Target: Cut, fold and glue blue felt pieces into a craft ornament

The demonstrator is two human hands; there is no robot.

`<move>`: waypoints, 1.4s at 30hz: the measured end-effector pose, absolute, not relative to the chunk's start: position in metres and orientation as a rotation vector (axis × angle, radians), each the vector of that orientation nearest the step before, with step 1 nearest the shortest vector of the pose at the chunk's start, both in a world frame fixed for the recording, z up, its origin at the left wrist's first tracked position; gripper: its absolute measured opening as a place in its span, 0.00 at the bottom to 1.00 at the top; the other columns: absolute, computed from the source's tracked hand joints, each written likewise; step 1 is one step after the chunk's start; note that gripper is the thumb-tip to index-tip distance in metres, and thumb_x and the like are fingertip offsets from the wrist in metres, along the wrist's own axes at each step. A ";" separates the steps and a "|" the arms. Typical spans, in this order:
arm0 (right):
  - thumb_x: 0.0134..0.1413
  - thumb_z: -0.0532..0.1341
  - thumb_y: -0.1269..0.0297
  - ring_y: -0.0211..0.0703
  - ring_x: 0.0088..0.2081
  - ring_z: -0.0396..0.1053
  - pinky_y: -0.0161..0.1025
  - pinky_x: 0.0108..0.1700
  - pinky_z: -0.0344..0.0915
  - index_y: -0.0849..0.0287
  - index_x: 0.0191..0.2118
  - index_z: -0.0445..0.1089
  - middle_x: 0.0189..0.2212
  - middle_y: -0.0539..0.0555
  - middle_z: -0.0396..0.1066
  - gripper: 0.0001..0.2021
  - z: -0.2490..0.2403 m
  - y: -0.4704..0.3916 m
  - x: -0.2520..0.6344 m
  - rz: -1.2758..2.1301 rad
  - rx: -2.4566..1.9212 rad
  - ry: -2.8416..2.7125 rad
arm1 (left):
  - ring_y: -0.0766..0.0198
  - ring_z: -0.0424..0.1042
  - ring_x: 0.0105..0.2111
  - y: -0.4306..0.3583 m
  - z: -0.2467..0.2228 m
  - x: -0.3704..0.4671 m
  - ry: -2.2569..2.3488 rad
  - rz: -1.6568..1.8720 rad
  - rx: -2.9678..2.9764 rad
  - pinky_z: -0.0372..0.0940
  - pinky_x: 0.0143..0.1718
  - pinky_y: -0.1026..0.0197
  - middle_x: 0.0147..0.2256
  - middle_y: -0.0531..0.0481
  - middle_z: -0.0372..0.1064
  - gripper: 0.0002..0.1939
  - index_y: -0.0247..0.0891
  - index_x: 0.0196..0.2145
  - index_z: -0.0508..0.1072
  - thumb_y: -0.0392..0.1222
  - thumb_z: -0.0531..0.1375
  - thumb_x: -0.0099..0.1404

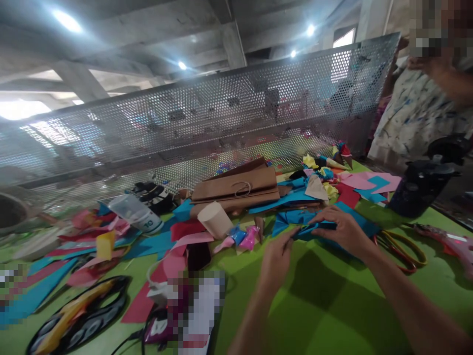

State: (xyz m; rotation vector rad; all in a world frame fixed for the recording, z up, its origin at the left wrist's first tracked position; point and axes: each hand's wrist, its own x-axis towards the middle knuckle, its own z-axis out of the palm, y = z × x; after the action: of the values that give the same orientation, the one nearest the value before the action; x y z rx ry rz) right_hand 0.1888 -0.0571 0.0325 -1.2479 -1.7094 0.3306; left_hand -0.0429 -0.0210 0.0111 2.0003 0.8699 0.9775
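Observation:
Blue paper (295,218) lies crumpled and folded at the middle right of the green table (258,315). My left hand (278,254) touches its near left edge, fingers pointing forward and close together. At the right, my right hand (338,228) pinches the blue paper with bent fingers, with a dark strip or shadowed fold beneath the fingertips. More blue paper (354,217) extends behind and below that hand. To the left lie small shiny blue and pink wrapped pieces (248,237) and a cream paper roll (214,220).
Folded brown paper (236,190) lies before a perforated metal screen (221,118). A dark bottle (419,187), rubber bands (402,251) and pink tool (449,244) are right. Left are a clear cup (135,214), scraps and a yellow-black tool (77,315). A person (424,108) stands behind right.

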 end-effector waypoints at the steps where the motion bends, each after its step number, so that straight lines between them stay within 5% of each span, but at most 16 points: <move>1: 0.55 0.69 0.51 0.52 0.43 0.73 0.46 0.47 0.67 0.49 0.39 0.80 0.36 0.53 0.79 0.10 0.031 -0.057 0.189 0.343 -1.251 -1.694 | 0.55 0.76 0.53 -0.021 0.012 -0.043 0.866 0.967 1.991 0.67 0.58 0.52 0.54 0.47 0.76 0.19 0.43 0.55 0.77 0.36 0.55 0.71; 21: 0.50 0.70 0.47 0.50 0.37 0.72 0.45 0.42 0.67 0.52 0.30 0.79 0.31 0.54 0.76 0.14 0.035 -0.061 0.182 0.494 -1.296 -1.495 | 0.57 0.78 0.39 -0.018 0.010 -0.042 0.771 0.842 1.606 0.72 0.45 0.56 0.38 0.45 0.80 0.13 0.36 0.46 0.78 0.37 0.58 0.66; 31: 0.50 0.70 0.51 0.49 0.35 0.71 0.43 0.40 0.65 0.53 0.30 0.78 0.29 0.52 0.76 0.11 0.031 -0.060 0.181 0.482 -1.334 -1.492 | 0.57 0.75 0.41 -0.021 0.017 -0.045 0.960 0.945 1.939 0.68 0.45 0.58 0.41 0.47 0.79 0.12 0.39 0.45 0.79 0.44 0.66 0.64; 42: 0.47 0.71 0.46 0.49 0.34 0.72 0.43 0.39 0.66 0.53 0.28 0.79 0.28 0.53 0.76 0.15 0.034 -0.061 0.179 0.552 -1.342 -1.458 | 0.58 0.76 0.33 -0.018 0.014 -0.045 1.005 0.980 1.825 0.68 0.35 0.60 0.32 0.48 0.80 0.07 0.38 0.34 0.81 0.42 0.64 0.64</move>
State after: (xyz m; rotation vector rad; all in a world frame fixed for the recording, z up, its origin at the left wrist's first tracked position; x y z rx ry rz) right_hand 0.1790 -0.0609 0.0341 -1.3418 -1.4584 0.5519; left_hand -0.0453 -0.0183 0.0140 1.8250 1.0049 0.9798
